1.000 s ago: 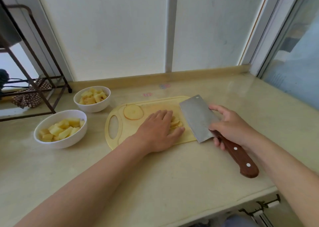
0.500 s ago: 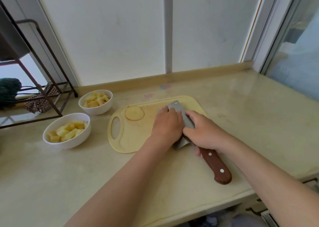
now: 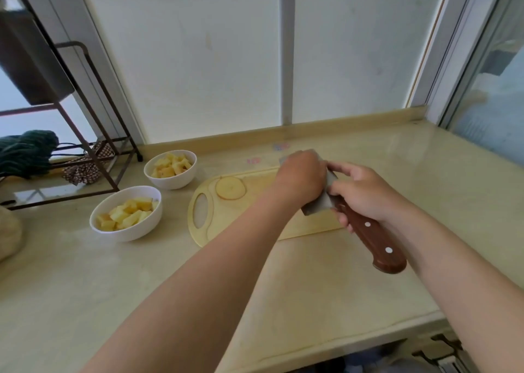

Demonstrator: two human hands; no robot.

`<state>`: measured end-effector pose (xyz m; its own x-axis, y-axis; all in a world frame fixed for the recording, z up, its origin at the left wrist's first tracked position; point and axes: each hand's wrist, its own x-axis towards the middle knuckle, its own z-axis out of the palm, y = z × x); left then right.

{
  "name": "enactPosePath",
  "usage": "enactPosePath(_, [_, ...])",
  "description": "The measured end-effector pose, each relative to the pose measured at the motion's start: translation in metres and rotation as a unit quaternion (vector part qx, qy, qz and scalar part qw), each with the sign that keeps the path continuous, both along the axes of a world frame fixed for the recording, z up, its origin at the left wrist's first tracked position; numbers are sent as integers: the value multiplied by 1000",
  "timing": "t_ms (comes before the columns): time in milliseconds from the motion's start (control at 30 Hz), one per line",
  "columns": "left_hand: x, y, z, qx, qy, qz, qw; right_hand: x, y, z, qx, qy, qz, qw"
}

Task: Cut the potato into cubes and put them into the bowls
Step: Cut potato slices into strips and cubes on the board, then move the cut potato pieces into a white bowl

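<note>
My right hand (image 3: 365, 194) grips the brown wooden handle of a cleaver (image 3: 374, 236), with the blade raised over the right part of the yellow cutting board (image 3: 255, 219). My left hand (image 3: 300, 179) is cupped against the flat of the blade and covers most of it. Its fingers and whatever lies under them are hidden. A round potato slice (image 3: 230, 188) lies on the board near the handle hole. Two white bowls hold potato cubes: the near bowl (image 3: 127, 235) left of the board, the far bowl (image 3: 173, 181) behind it.
A dark metal rack (image 3: 110, 174) stands at the back left with a green bundle (image 3: 25, 151) and a patterned cloth (image 3: 85, 171) under it. Frosted window panes close off the back. The counter's front edge runs along the lower right.
The cleaver came in from the right against my left hand, then both hands rose together with the blade. The cut pieces seen on the board earlier are now out of sight.
</note>
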<state>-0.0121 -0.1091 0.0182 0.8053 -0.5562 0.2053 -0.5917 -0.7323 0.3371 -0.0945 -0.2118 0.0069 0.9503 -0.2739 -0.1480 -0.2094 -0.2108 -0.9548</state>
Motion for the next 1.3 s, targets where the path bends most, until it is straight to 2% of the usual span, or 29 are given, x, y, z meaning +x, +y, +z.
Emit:
enactPosePath(200, [22,46,37,-63,-29,50,996,17,39,47,-2,-39,61,997])
enactPosePath(333, [26,102,51,-63,-49,101,992,32,88,60,9,-45,114,992])
enactPosePath(700, [32,259,19,-135,-25,216,967,57,221,52,-2,-11,240,971])
enactPosePath(800, [35,277,0,-191,-2,237,953,56,231,49,-20,-4,241,970])
enactPosePath(967, [41,285,-21,-223,37,278,933,56,214,50,-34,14,214,976])
enactPosePath(1133, [44,280,-20,-181,40,299,936,52,179,62,-36,-8,168,985])
enactPosePath(1300, [37,272,-13,-143,8,273,951,52,143,59,-46,-13,128,991])
